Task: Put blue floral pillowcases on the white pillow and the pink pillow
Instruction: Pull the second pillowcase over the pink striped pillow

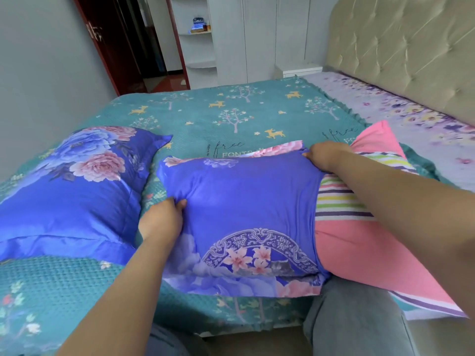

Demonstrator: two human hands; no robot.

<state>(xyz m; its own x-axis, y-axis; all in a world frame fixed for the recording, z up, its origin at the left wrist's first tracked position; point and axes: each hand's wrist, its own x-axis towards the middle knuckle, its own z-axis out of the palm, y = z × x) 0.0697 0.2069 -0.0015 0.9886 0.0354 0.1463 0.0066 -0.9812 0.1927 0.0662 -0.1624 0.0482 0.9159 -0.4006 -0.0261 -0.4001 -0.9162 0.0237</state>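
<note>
While the pink pillow (359, 242) lies at the near right of the bed (231, 111), about half of it sits inside a blue floral case (244, 201), and its striped, pink right half sticks out past the case's open edge toward the near right. The left hand (162, 219) grips the case at its left side, fingers curled into bunched cloth just beside the near left corner of the covered part. The right hand (326, 155) pinches the case's far right edge, where the cloth meets the bare pillow; its fingertips are tucked into the fold. Both forearms reach in from the near edge, the right one crossing over the exposed part of the pillow. The case's near hem, printed with pink lilies in a rounded frame, hangs over the bed's near edge beside a grey trouser leg (359, 317).

To the left, apart from this one, a second pillow (77, 188) rests fully covered in the same blue floral cloth, flat on the teal bedspread with its deer and tree print. At the far right a lilac flowered sheet (411, 119) runs along a tufted beige headboard (401, 47). Far behind stand a white wardrobe (257, 34) and a dark red door frame (108, 47).
</note>
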